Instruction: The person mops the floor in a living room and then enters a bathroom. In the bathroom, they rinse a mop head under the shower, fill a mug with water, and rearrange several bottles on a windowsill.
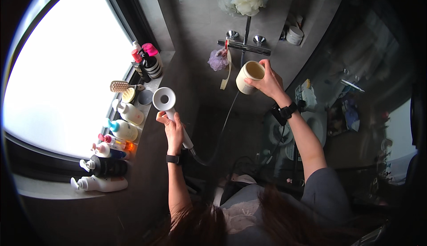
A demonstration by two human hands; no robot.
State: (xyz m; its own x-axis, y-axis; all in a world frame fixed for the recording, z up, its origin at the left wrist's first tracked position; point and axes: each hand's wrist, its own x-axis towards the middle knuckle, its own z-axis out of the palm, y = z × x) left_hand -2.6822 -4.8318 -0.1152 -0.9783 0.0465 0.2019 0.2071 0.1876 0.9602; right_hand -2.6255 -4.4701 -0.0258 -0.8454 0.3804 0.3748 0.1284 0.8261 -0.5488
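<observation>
My left hand [174,130] is closed around the handle of a white handheld shower head [164,99], whose round face with a dark centre is turned up towards the camera. A hose [230,112] runs from the handle's lower end up to the wall mixer. My right hand [269,80] grips a cream-coloured cylindrical container [247,84] by its rim, thumb in front and fingers behind. The container is tilted, its open mouth facing up, and its inside looks tan. No water is seen coming from the shower head.
Several pump bottles [123,130], a hairbrush [119,86] and a round grey lid [145,97] line the window ledge at left. Ahead is a chrome shower mixer [245,47] with a purple bath puff [218,59] and long-handled brush [228,74]. A white jar [295,35] sits in the niche.
</observation>
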